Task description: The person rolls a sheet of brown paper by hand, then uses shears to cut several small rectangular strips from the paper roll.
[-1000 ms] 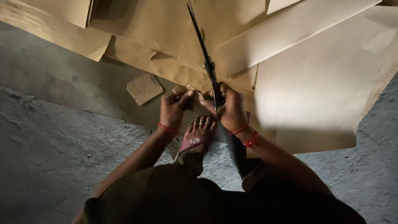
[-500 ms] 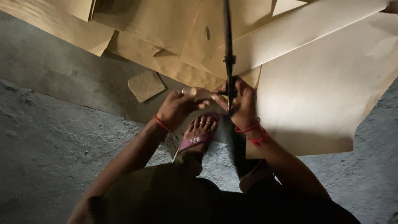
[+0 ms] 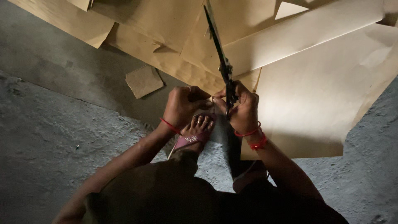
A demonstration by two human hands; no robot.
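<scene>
My right hand (image 3: pixel 242 110) grips the handles of a long pair of dark scissors (image 3: pixel 217 49), whose blades point away from me over the brown paper sheets (image 3: pixel 315 91). My left hand (image 3: pixel 182 105) is closed on the near edge of a brown sheet, just left of the scissors. Both wrists wear red bangles. My foot in a pink sandal (image 3: pixel 192 135) rests on the floor right below the two hands.
Large brown paper sheets (image 3: pixel 161 25) overlap across the rough grey concrete floor (image 3: pixel 54 137). A small square paper offcut (image 3: pixel 144 81) lies on the floor left of my hands. My dark clothing fills the bottom of the view.
The scissors have swung: they leaned left, stood upright half a second ago, and lean left again now. My hands stay together at the paper's near edge.
</scene>
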